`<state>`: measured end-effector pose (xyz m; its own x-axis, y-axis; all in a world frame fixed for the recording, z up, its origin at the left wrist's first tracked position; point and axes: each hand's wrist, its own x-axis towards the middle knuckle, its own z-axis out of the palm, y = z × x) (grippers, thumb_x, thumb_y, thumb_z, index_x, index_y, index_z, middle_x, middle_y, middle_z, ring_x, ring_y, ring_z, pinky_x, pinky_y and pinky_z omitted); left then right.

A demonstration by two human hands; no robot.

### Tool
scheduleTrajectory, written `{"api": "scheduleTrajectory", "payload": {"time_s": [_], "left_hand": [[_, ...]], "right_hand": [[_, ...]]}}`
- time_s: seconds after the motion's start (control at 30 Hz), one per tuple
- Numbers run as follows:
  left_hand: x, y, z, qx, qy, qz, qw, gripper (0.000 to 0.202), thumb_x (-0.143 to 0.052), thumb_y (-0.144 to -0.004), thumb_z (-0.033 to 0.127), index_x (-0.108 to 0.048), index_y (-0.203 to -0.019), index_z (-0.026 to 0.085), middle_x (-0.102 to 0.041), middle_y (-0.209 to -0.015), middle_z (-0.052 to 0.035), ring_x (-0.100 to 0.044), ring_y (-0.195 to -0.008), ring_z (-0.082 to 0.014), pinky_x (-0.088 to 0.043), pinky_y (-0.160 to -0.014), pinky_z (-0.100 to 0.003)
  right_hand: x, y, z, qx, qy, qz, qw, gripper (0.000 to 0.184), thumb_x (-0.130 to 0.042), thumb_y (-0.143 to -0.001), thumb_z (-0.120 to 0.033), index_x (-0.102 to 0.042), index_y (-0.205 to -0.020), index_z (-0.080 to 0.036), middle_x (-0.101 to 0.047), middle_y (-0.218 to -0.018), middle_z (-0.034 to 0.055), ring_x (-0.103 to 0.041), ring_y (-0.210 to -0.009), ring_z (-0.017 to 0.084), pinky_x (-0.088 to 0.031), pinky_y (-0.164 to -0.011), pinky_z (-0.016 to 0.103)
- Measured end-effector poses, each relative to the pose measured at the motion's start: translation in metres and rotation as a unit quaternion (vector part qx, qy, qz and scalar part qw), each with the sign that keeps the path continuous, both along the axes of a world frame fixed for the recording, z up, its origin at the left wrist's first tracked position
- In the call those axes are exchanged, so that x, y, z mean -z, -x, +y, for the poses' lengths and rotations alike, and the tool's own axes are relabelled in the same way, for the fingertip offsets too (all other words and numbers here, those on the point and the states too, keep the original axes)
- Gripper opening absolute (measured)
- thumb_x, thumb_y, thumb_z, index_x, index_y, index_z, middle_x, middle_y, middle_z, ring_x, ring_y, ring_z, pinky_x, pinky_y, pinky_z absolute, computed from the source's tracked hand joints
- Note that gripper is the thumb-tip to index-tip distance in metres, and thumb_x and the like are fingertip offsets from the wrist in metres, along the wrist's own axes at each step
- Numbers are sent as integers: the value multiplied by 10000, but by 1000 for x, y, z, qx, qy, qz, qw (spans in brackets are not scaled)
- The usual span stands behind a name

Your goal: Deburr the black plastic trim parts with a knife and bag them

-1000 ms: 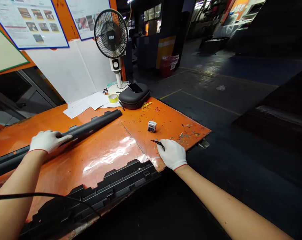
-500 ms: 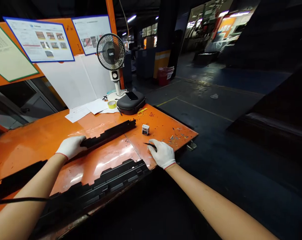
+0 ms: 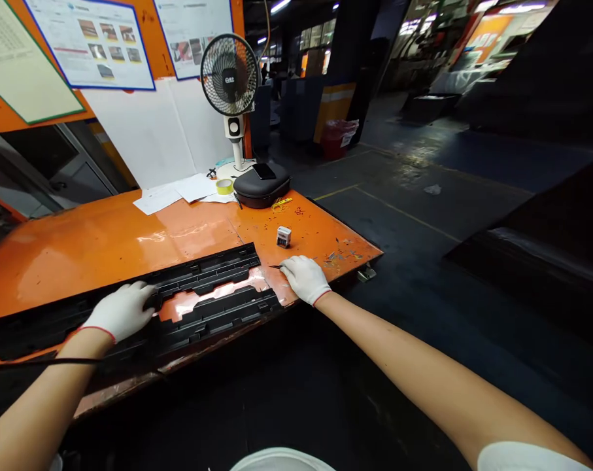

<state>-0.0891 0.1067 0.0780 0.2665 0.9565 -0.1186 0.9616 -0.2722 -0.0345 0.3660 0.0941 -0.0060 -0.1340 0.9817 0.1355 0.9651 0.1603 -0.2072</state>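
Two long black plastic trim strips lie side by side on the orange table (image 3: 104,242). The far strip (image 3: 212,269) shows its ribbed underside; my gloved left hand (image 3: 122,311) rests on it with fingers curled over its edge. The near strip (image 3: 222,315) runs along the table's front edge. At the right end of the strips, my gloved right hand (image 3: 303,278) is closed around a thin dark blade-like tool (image 3: 275,266) whose tip points left.
A small white stamp-like block (image 3: 283,236) stands right of the strips, with plastic shavings (image 3: 340,254) beyond. At the back are a black case (image 3: 261,184) with a phone on it, a tape roll (image 3: 224,186), papers (image 3: 173,193) and a fan (image 3: 230,69). Right of the table is dark floor.
My left hand has flipped the far strip over and pulled it toward me, next to the near strip. My right hand stays at the strips' right end with the tool.
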Motion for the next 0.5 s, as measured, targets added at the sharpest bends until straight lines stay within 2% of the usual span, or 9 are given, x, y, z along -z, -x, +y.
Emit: {"api": "scheduleTrajectory", "payload": {"time_s": [0.1, 0.17, 0.23, 0.3, 0.37, 0.5], "left_hand": [[9, -45, -1, 45, -11, -60, 997, 661, -536, -946, 514, -603, -1536, 223, -513, -1630, -136, -483, -1496, -352, -422, -1241, -469], [23, -72, -1, 41, 13, -74, 996, 731, -507, -986, 589, -510, -1616, 218, -331, -1738, -175, -324, -1602, -397, -325, -1290, -579], [39, -91, -1, 11, 38, -52, 998, 728, -467, -1019, 617, -464, -1645, 246, -181, -1776, -217, -199, -1637, -458, -255, -1262, -716], [50, -99, -2, -5, 39, -36, 999, 700, -429, -1043, 626, -434, -1657, 289, -95, -1786, -230, -132, -1643, -485, -218, -1230, -778], [57, -99, -3, -4, 33, -34, 999, 693, -430, -1047, 632, -418, -1662, 312, -78, -1789, -225, -123, -1643, -486, -213, -1230, -776], [58, -95, -3, -4, 37, -37, 999, 695, -453, -1038, 642, -430, -1654, 321, -73, -1791, -221, -125, -1641, -494, -209, -1229, -775]], "right_hand": [[-7, 4, 15, -31, 20, 7, 999, 328, -473, -1103, -308, -772, -1201, -217, -754, -1140, 101, -637, -1056, 257, -431, -913, 327], [-9, 8, 27, -47, 21, 9, 999, 336, -471, -1108, -309, -756, -1272, -243, -760, -1200, 80, -646, -1089, 245, -440, -927, 314], [-11, 12, 37, -55, 21, 12, 998, 348, -462, -1114, -311, -748, -1305, -256, -762, -1236, 69, -655, -1098, 244, -449, -929, 315], [-11, 15, 46, -59, 23, 13, 998, 353, -459, -1115, -319, -761, -1285, -255, -771, -1217, 68, -669, -1074, 251, -459, -907, 324], [-11, 17, 51, -65, 25, 12, 998, 352, -464, -1114, -329, -775, -1261, -259, -780, -1186, 66, -679, -1049, 254, -463, -874, 328], [-11, 17, 56, -74, 26, 10, 997, 365, -459, -1117, -344, -780, -1271, -266, -784, -1174, 72, -683, -1037, 256, -460, -848, 330]]}}
